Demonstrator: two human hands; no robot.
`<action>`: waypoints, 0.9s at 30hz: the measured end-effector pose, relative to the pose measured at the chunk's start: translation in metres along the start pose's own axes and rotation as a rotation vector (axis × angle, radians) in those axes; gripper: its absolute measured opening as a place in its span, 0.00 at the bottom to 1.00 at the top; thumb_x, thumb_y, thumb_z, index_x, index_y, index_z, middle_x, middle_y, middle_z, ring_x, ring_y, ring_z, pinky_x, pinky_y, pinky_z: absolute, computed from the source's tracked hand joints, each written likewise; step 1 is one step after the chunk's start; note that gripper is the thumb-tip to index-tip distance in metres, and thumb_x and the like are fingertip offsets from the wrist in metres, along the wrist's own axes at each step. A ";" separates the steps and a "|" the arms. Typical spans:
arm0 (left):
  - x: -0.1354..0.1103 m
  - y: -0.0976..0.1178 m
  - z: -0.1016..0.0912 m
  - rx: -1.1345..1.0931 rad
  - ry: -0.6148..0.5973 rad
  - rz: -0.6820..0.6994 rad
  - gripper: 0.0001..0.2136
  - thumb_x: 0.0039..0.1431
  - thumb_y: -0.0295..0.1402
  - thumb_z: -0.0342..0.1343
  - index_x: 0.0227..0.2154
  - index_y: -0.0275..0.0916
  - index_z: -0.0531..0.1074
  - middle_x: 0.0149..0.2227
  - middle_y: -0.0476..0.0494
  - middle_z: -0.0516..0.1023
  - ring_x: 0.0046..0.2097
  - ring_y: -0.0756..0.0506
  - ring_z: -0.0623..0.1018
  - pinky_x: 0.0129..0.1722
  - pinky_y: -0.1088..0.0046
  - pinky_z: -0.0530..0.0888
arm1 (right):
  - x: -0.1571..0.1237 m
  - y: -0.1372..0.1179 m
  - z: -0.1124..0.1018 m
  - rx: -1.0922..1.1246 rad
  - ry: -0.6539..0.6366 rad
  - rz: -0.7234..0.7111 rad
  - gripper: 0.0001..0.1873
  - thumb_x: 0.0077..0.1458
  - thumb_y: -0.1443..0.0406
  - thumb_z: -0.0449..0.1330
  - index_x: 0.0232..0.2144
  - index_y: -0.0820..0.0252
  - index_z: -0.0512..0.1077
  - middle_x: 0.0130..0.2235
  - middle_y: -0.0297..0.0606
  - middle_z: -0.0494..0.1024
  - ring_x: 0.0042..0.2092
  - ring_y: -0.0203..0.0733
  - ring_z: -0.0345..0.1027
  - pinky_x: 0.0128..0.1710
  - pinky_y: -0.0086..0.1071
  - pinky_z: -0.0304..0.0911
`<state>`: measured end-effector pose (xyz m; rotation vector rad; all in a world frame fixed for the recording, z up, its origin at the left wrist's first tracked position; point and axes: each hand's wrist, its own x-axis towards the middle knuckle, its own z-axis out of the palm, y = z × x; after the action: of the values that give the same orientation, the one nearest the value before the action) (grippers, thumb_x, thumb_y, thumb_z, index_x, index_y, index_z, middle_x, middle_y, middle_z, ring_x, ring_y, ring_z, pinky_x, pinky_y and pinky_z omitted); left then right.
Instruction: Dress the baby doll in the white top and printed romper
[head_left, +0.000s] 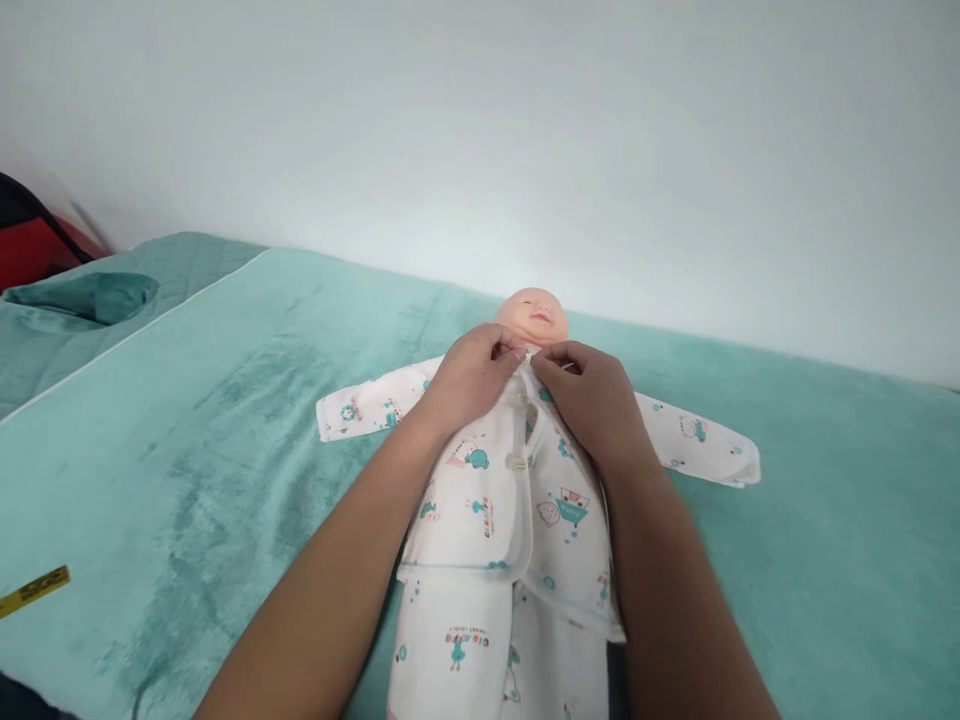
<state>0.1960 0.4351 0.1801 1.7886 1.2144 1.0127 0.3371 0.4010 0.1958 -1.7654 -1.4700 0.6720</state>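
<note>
A baby doll (534, 312) lies on its back on a teal blanket (187, 430), head toward the wall. It wears a white printed shirt (487, 500) with small buttons and matching trousers (457, 650). My left hand (474, 372) pinches the left side of the shirt's collar just below the doll's chin. My right hand (592, 400) grips the right side of the collar, fingertips meeting the left hand at the top button. The shirt's sleeves spread flat to both sides.
A white wall (525, 130) rises behind the bed. A folded teal cloth (82, 295) and a red and black object (30, 245) sit at the far left. A yellow strip (34, 590) lies at the left edge.
</note>
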 end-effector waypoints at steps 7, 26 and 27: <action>0.000 -0.004 0.000 -0.101 0.029 -0.022 0.06 0.59 0.33 0.53 0.30 0.37 0.73 0.33 0.49 0.76 0.34 0.50 0.72 0.37 0.74 0.67 | 0.000 0.001 -0.003 0.108 -0.038 -0.021 0.10 0.50 0.61 0.57 0.29 0.58 0.77 0.31 0.32 0.77 0.32 0.36 0.64 0.34 0.31 0.55; 0.000 -0.005 0.001 -0.152 0.041 -0.004 0.10 0.58 0.27 0.52 0.38 0.40 0.78 0.41 0.48 0.80 0.40 0.49 0.76 0.47 0.72 0.70 | 0.002 0.011 0.005 0.251 0.054 -0.188 0.13 0.48 0.66 0.54 0.27 0.56 0.79 0.37 0.33 0.77 0.39 0.37 0.67 0.40 0.31 0.59; 0.000 -0.004 0.001 -0.146 0.043 0.001 0.11 0.57 0.27 0.51 0.37 0.40 0.78 0.41 0.48 0.80 0.41 0.49 0.75 0.47 0.72 0.70 | 0.002 0.011 0.005 0.256 0.059 -0.178 0.12 0.48 0.66 0.54 0.26 0.56 0.79 0.37 0.33 0.76 0.38 0.37 0.67 0.39 0.31 0.60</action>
<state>0.1952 0.4358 0.1757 1.6625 1.1354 1.1163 0.3404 0.4030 0.1843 -1.4300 -1.4132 0.6773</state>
